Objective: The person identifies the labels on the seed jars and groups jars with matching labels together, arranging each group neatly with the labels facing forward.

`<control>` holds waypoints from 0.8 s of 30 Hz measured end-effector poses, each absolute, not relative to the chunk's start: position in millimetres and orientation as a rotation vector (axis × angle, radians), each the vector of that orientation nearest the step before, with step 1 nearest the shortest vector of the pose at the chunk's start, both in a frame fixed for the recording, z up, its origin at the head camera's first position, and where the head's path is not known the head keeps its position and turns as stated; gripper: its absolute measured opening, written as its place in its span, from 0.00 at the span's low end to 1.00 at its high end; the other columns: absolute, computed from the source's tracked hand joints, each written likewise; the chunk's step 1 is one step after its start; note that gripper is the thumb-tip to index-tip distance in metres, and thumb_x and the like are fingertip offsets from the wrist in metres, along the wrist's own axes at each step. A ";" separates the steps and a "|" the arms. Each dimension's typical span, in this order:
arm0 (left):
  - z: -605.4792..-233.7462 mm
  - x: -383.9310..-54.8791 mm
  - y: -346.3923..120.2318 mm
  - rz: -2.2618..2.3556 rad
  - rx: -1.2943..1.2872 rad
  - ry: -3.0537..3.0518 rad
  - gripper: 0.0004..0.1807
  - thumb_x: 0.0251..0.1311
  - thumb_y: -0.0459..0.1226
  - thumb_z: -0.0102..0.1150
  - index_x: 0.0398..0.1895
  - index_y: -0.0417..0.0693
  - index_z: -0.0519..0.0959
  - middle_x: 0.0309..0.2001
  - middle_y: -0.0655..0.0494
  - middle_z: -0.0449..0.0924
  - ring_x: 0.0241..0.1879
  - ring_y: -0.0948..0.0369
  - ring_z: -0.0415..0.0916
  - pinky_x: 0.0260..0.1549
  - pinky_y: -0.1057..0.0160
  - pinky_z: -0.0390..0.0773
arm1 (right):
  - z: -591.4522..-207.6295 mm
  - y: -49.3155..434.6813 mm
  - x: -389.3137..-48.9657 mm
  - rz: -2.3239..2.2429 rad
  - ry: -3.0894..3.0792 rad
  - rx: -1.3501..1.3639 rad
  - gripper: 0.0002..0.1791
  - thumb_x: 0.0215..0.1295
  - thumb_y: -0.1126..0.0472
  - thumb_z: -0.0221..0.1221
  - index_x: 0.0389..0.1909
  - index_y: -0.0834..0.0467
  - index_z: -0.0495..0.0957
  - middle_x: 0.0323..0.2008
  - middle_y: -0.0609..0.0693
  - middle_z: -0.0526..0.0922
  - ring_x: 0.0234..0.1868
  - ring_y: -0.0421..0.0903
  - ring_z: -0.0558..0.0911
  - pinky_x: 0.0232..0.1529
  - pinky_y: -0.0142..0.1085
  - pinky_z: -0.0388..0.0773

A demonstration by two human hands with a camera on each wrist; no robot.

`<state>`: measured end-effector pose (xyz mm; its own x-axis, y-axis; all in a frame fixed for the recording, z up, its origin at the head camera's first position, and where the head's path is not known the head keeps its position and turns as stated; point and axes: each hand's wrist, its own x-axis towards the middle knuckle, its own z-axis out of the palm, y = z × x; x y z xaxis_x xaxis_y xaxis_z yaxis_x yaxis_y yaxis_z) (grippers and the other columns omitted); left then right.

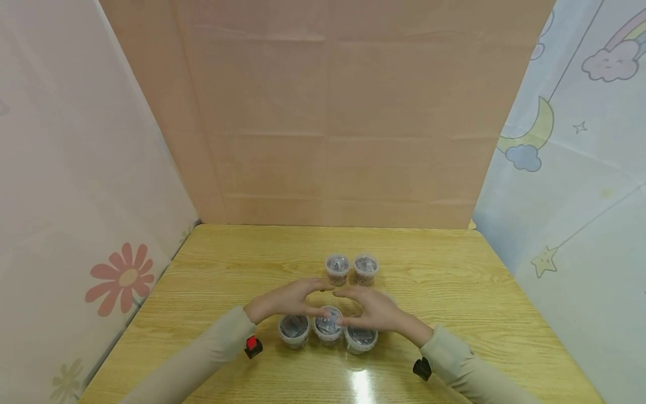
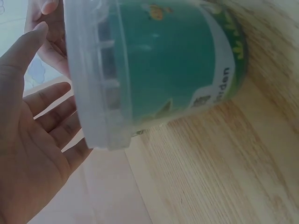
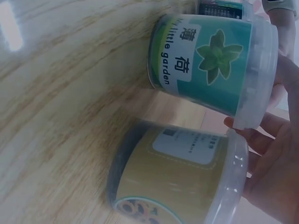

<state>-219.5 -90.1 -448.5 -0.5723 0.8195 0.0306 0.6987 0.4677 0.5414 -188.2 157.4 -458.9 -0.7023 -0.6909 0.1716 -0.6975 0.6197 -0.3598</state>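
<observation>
My left hand (image 1: 290, 298) and right hand (image 1: 375, 310) face each other above a front row of clear-lidded plastic tubs, fingers spread and gently bent. Both thumbs are by the lid of the middle tub (image 1: 329, 331); whether they touch it I cannot tell. A left tub (image 1: 294, 336) and a right tub (image 1: 360, 343) flank it. In the left wrist view, the palm is bare behind a teal-labelled tub (image 2: 168, 60). In the right wrist view, fingers lie behind the lids of a teal "My little garden" tub (image 3: 217, 91) and a tan-labelled tub (image 3: 177, 163).
Two more tubs, a left one (image 1: 337, 269) and a right one (image 1: 365, 270), stand side by side beyond my fingertips. A pale rim (image 1: 391, 298) shows partly behind my right hand. The wooden table (image 1: 242, 252) ends at a tan backdrop (image 1: 323, 140).
</observation>
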 end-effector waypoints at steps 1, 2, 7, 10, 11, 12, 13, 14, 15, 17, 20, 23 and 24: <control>-449.0 -219.3 -90.5 0.739 1.313 2.487 0.38 0.58 0.58 0.54 0.67 0.51 0.62 0.65 0.54 0.64 0.64 0.56 0.62 0.59 0.51 0.67 | -459.2 157.4 -188.0 0.618 -2.816 1.210 0.36 0.58 0.33 0.54 0.62 0.51 0.69 0.60 0.46 0.73 0.60 0.48 0.72 0.55 0.47 0.73; -449.5 -219.0 -90.5 0.730 1.315 2.487 0.38 0.58 0.58 0.54 0.67 0.51 0.62 0.65 0.55 0.64 0.64 0.56 0.62 0.59 0.51 0.67 | -459.3 157.4 -187.6 0.601 -2.817 1.215 0.37 0.57 0.33 0.54 0.62 0.51 0.69 0.60 0.46 0.73 0.60 0.48 0.72 0.55 0.47 0.73; -452.3 -216.9 -91.1 0.703 1.303 2.477 0.38 0.57 0.60 0.53 0.68 0.53 0.61 0.65 0.59 0.64 0.63 0.58 0.63 0.58 0.52 0.68 | -461.0 157.0 -186.9 0.543 -2.785 1.261 0.38 0.57 0.31 0.53 0.61 0.52 0.70 0.58 0.46 0.75 0.58 0.46 0.74 0.53 0.45 0.75; -452.8 -214.3 -91.2 0.690 1.285 2.475 0.40 0.55 0.62 0.53 0.68 0.53 0.61 0.64 0.59 0.65 0.61 0.60 0.65 0.57 0.55 0.70 | -461.6 156.5 -185.8 0.528 -2.774 1.281 0.38 0.57 0.31 0.53 0.61 0.52 0.70 0.57 0.46 0.75 0.57 0.46 0.74 0.53 0.44 0.75; -453.0 -213.8 -91.1 0.683 1.289 2.479 0.40 0.55 0.62 0.53 0.67 0.53 0.62 0.64 0.59 0.65 0.61 0.60 0.66 0.57 0.56 0.70 | -461.7 156.4 -185.4 0.525 -2.775 1.285 0.38 0.57 0.31 0.53 0.61 0.52 0.70 0.57 0.46 0.75 0.57 0.46 0.74 0.53 0.44 0.75; -453.0 -212.9 -90.9 0.673 1.288 2.484 0.40 0.54 0.63 0.53 0.67 0.53 0.63 0.63 0.59 0.66 0.61 0.60 0.66 0.57 0.57 0.70 | -462.2 156.0 -184.9 0.521 -2.780 1.286 0.38 0.57 0.31 0.53 0.61 0.52 0.70 0.57 0.46 0.75 0.57 0.46 0.74 0.53 0.44 0.75; -453.0 -212.2 -90.6 0.663 1.292 2.490 0.41 0.54 0.63 0.53 0.66 0.52 0.63 0.63 0.59 0.66 0.61 0.60 0.66 0.57 0.57 0.70 | -462.4 155.8 -184.4 0.521 -2.783 1.288 0.38 0.57 0.31 0.53 0.61 0.53 0.71 0.57 0.46 0.75 0.57 0.46 0.74 0.54 0.44 0.74; -453.1 -211.4 -90.2 0.651 1.293 2.496 0.41 0.53 0.64 0.53 0.66 0.52 0.64 0.63 0.59 0.67 0.61 0.60 0.66 0.57 0.58 0.70 | -462.6 155.6 -183.9 0.525 -2.784 1.292 0.38 0.57 0.32 0.53 0.60 0.53 0.71 0.57 0.47 0.76 0.57 0.47 0.74 0.54 0.45 0.74; -453.3 -210.8 -89.9 0.640 1.290 2.502 0.42 0.52 0.64 0.54 0.65 0.51 0.64 0.63 0.59 0.67 0.61 0.61 0.66 0.57 0.58 0.70 | -462.6 155.4 -183.4 0.530 -2.786 1.295 0.38 0.57 0.32 0.53 0.60 0.54 0.71 0.57 0.48 0.76 0.57 0.47 0.74 0.54 0.46 0.74; -453.7 -209.7 -89.1 0.629 1.295 2.506 0.42 0.51 0.65 0.54 0.65 0.51 0.65 0.62 0.58 0.68 0.61 0.60 0.66 0.57 0.58 0.70 | -462.4 154.8 -182.2 0.554 -2.785 1.307 0.38 0.57 0.32 0.54 0.59 0.55 0.72 0.56 0.49 0.76 0.57 0.48 0.75 0.54 0.46 0.74; -454.0 -208.2 -88.4 0.618 1.297 2.507 0.42 0.50 0.65 0.55 0.64 0.50 0.66 0.61 0.58 0.69 0.60 0.60 0.67 0.57 0.59 0.70 | -462.8 153.7 -181.4 0.586 -2.765 1.337 0.37 0.57 0.33 0.54 0.59 0.56 0.73 0.54 0.48 0.78 0.54 0.47 0.76 0.52 0.46 0.75; -455.2 -207.9 -87.9 0.618 1.324 2.499 0.41 0.51 0.64 0.55 0.63 0.50 0.66 0.59 0.57 0.71 0.59 0.61 0.68 0.56 0.60 0.71 | -464.6 152.3 -182.2 0.598 -2.736 1.365 0.36 0.57 0.33 0.54 0.57 0.55 0.74 0.51 0.45 0.79 0.51 0.44 0.77 0.50 0.42 0.76; -455.7 -207.9 -87.7 0.622 1.327 2.496 0.41 0.51 0.64 0.55 0.63 0.50 0.66 0.59 0.57 0.71 0.58 0.61 0.69 0.55 0.60 0.72 | -465.1 151.7 -182.6 0.604 -2.727 1.373 0.35 0.57 0.33 0.55 0.57 0.55 0.74 0.51 0.44 0.80 0.50 0.43 0.78 0.49 0.41 0.76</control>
<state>-207.9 -87.7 -455.7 -0.5558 0.8312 -0.0171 0.7260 0.4952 0.4772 -182.6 151.7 -465.1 -0.6106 -0.7671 0.1970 -0.7785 0.5358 -0.3269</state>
